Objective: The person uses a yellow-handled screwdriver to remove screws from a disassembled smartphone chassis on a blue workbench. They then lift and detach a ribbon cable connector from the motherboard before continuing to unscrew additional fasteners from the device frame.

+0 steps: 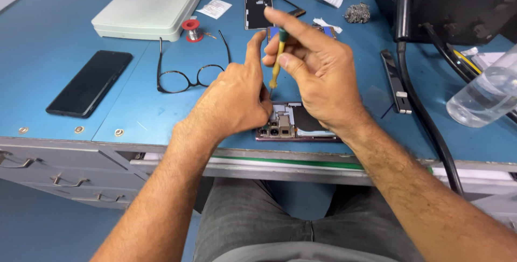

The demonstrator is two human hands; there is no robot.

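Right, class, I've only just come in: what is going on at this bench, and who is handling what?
A person sits at a blue workbench with an opened phone, its inner parts exposed, lying near the front edge. The right hand holds a small yellow screwdriver upright, tip down over the phone. The left hand rests against the phone, index finger raised. Off to the left lie a pair of glasses and an intact black phone; a detached phone panel lies further back.

Phone repair workshop: blue workbench (64,19), solder spool (190,26), opened phone (293,122).
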